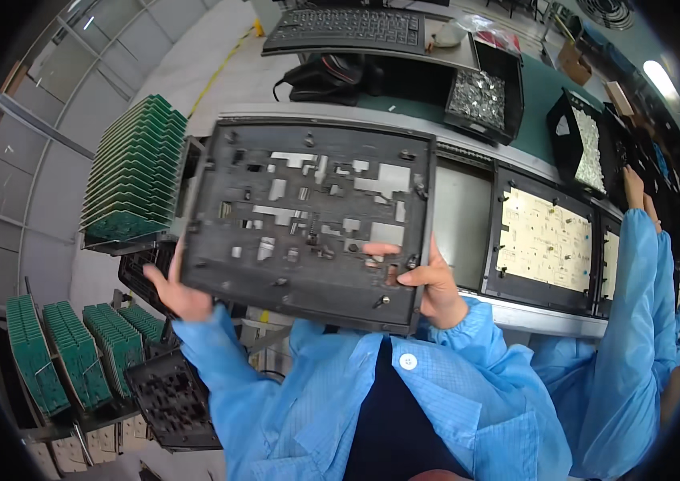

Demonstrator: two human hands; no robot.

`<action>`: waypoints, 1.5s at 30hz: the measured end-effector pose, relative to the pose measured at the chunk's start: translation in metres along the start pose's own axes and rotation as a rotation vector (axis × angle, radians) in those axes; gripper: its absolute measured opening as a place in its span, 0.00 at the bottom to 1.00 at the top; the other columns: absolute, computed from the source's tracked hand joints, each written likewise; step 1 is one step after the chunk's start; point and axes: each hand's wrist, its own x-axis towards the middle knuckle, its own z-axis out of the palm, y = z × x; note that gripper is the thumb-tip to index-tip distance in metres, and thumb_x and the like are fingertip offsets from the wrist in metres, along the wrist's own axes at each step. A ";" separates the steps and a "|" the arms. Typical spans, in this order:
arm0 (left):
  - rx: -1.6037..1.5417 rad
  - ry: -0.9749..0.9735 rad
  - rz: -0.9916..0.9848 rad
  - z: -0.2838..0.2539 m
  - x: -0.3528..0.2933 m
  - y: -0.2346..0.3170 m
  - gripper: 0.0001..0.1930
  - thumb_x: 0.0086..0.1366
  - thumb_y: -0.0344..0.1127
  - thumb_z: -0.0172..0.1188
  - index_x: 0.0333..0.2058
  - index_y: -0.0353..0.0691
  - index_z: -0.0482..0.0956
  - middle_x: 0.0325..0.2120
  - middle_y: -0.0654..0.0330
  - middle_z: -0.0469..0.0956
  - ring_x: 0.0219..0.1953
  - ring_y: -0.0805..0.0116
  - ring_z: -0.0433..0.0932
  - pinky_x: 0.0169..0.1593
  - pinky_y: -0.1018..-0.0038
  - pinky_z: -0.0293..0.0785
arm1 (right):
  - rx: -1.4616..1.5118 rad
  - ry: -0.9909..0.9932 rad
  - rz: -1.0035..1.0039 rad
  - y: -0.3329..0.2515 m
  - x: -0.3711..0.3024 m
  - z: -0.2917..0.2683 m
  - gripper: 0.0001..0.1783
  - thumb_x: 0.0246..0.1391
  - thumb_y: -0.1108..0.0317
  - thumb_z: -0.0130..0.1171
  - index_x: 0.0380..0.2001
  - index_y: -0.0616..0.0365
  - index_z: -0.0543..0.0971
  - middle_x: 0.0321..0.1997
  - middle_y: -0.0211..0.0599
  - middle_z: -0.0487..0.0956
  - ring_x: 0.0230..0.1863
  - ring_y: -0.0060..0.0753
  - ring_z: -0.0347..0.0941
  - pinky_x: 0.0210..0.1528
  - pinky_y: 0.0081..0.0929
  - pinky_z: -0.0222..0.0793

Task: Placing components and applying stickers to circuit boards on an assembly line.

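A black circuit-board pallet point(316, 290) with many cutouts and small knobs along its rim is held up, tilted, in front of my chest. My right hand point(440, 290) grips its right side, the thumb on the front face; a finger behind shows through a cutout. At the lower left edge is my left hand point(186, 295), slightly blurred. One of its digits sticks out to the left, while the others are partly hidden at the pallet's edge. No board lies in the pallet, since light shows through its cutouts.
Green circuit boards point(127, 180) stand in a rack at left, with more racked boards point(39, 353) below. Another black pallet point(170, 397) leans there. The conveyor line point(460, 216) carries a pallet with a cream board point(544, 240). Beyond are parts bins point(480, 100), a keyboard point(344, 30) and a co-worker's sleeve point(628, 313).
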 end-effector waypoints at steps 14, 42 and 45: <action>0.759 -0.395 -0.376 0.074 0.107 -0.080 0.43 0.71 0.64 0.41 0.60 0.20 0.61 0.57 0.45 0.70 0.60 0.60 0.69 0.64 0.70 0.61 | -0.311 0.485 0.139 -0.058 0.009 -0.063 0.50 0.42 0.93 0.49 0.69 0.49 0.52 0.56 0.57 0.74 0.56 0.41 0.73 0.56 0.32 0.72; 1.380 0.807 0.883 -0.048 0.204 0.051 0.48 0.56 0.37 0.56 0.65 0.19 0.36 0.63 0.22 0.42 0.67 0.29 0.47 0.69 0.53 0.49 | -0.598 0.587 0.068 -0.054 0.008 -0.089 0.38 0.64 0.65 0.56 0.68 0.71 0.51 0.69 0.47 0.61 0.70 0.35 0.54 0.71 0.30 0.44; 1.399 0.814 1.043 -0.069 0.219 0.049 0.43 0.61 0.43 0.55 0.64 0.16 0.45 0.63 0.27 0.53 0.65 0.34 0.55 0.70 0.55 0.48 | -0.689 0.634 -0.034 -0.055 -0.001 -0.091 0.36 0.64 0.66 0.55 0.69 0.68 0.53 0.72 0.49 0.56 0.73 0.37 0.50 0.73 0.30 0.41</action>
